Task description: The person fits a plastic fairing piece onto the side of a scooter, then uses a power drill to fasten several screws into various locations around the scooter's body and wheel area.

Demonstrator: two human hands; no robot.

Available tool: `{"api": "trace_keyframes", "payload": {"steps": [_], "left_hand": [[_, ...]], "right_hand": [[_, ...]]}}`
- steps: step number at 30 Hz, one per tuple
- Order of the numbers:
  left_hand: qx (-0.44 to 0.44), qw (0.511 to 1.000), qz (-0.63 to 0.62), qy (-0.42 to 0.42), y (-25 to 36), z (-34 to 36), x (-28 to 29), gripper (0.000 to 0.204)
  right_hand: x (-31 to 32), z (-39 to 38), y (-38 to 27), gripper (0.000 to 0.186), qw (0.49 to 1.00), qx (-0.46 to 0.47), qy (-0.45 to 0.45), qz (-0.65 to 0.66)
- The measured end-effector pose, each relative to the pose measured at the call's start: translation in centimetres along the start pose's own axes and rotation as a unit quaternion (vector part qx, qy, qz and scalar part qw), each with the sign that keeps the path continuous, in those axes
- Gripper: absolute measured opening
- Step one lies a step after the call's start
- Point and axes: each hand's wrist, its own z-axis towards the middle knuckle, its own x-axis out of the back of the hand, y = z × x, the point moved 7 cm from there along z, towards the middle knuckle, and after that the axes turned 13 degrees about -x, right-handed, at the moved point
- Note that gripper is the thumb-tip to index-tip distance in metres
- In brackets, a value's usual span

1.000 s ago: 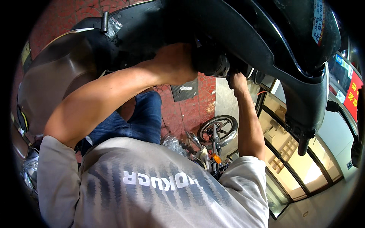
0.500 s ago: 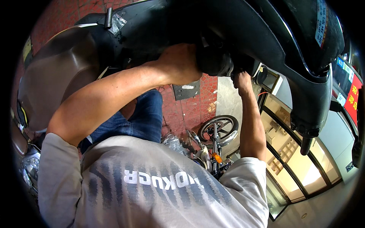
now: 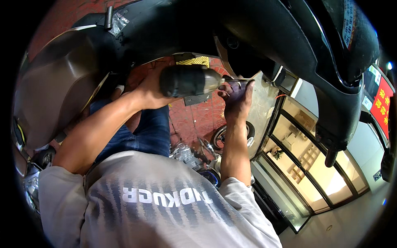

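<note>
A dark cordless power driver (image 3: 182, 81) lies level in front of me, its paler nose pointing right. My left hand (image 3: 154, 87) is closed around it, the fingers mostly hidden behind its body. At the nose, my right hand (image 3: 239, 99) is turned up with fingers curled close to the tip. Something small and thin seems to be in those fingers, but I cannot make out what. Just beyond both hands is the black body (image 3: 264, 33) of a scooter, with its brown seat (image 3: 62, 87) on the left.
A metal socket (image 3: 108, 17) and a small clear plastic bag (image 3: 119, 24) rest on the scooter's black panel. The handlebar grip (image 3: 331, 157) hangs at the right. Below are red paving (image 3: 190, 124), a wheel (image 3: 219, 138) and motorcycle parts (image 3: 186, 155). A glass-fronted shop (image 3: 310, 157) stands at the right.
My left hand has drawn the driver left and away from under the scooter's panel. My right hand has moved left from the panel to the driver's nose and turned upward.
</note>
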Motion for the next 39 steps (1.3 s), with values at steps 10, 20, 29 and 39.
{"api": "trace_keyframes", "payload": {"steps": [10,20,29,39], "left_hand": [[0.013,0.991,0.126,-0.038,2.8,-5.0,4.8,0.030],[-0.074,0.965,0.249,-0.016,3.1,-7.4,8.3,0.038],[-0.023,0.972,0.234,-0.020,1.6,-11.8,10.9,0.071],[0.005,0.997,0.068,0.027,5.8,-9.7,12.0,0.042]], "right_hand": [[-2.2,-0.9,-8.7,0.032,0.475,0.275,0.088,-0.831],[-1.8,1.0,-9.4,0.031,0.427,0.324,0.035,-0.844],[2.7,0.4,-7.7,0.024,0.879,0.179,0.207,-0.391],[3.4,2.4,-5.0,0.039,0.934,-0.041,0.145,-0.323]]}}
